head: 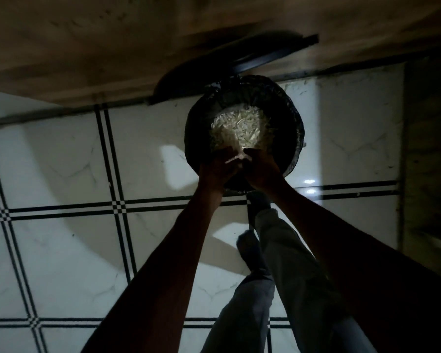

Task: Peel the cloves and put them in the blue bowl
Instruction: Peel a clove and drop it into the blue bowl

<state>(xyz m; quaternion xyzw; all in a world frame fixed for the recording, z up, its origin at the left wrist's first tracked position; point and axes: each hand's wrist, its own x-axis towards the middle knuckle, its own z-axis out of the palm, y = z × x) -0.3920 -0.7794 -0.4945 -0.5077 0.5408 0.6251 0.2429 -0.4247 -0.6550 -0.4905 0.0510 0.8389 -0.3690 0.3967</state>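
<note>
Head view, hands [239, 169] over bin [294, 138] rim — peels [239, 128]

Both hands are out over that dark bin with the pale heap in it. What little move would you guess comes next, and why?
Probably letting go, so the pale scraps drop. Both hands, left hand and right hand, meet over the near rim of the bin, with a small pale bit between the fingertips. A heap of similar pale peels already lies inside. It is too dark to judge either grip for certain.
</note>
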